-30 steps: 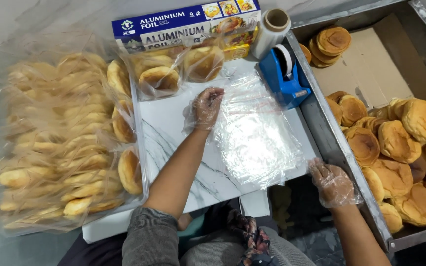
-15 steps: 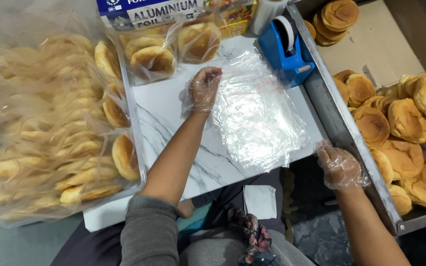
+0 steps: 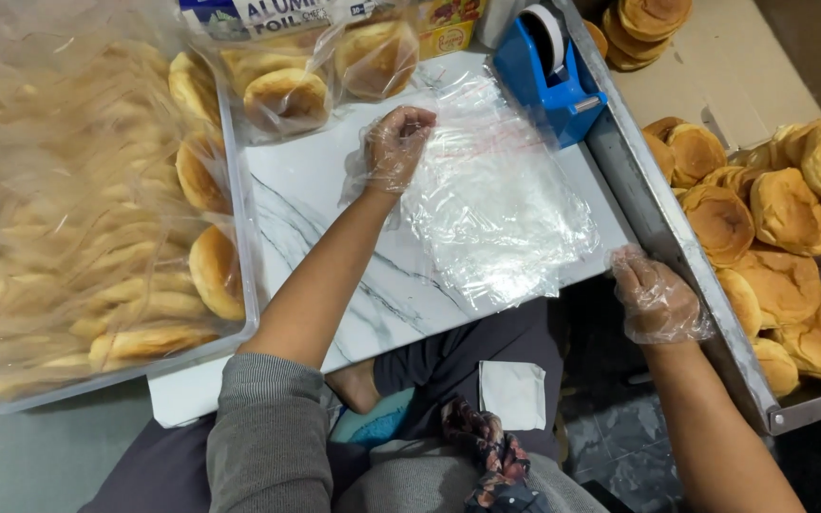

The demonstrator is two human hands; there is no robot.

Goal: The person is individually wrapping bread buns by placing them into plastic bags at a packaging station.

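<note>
Clear plastic bags (image 3: pixel 501 204): a thin stack lying flat on the white marbled board (image 3: pixel 334 237), right half of it, near edge hanging a little past the board's rim. Judged very light, limp, slick sheet on sheet; likely to cling and lift in twos. Best hold looks like a pinch at the far left corner or the open edge, peeling one layer.

Left hand (image 3: pixel 396 147): thin clear glove on, fingers curled together into a loose fist, resting at the far left corner of the stack. Whether it pinches a sheet, I cannot tell.

Right hand (image 3: pixel 656 299): gloved too, fingers curled downward, at the near right corner of the board beside the metal tray (image 3: pixel 662 237). It is near the corner of the bags; contact unclear, nothing seen gripped.

Right: the tray is heaped with loose golden buns (image 3: pixel 772 228). Behind them lies a flat brown cardboard sheet (image 3: pixel 734 66) with a short stack of flatter buns on it at the far edge.

Far, centre: blue tape dispenser (image 3: pixel 548 71) with a white roll, standing just past the bags.

Far left of that: two bagged buns (image 3: pixel 330 71), clear wrap, leaning against a long box (image 3: pixel 268 14), blue and white with printed lettering, cut off by the frame edge. A yellow printed pack sits beside it.

Left: a clear tub (image 3: pixel 235 218) packed with bagged buns in rows, all under glossy plastic.

Near: a folded white square (image 3: pixel 513 394) on the person's lap.
</note>
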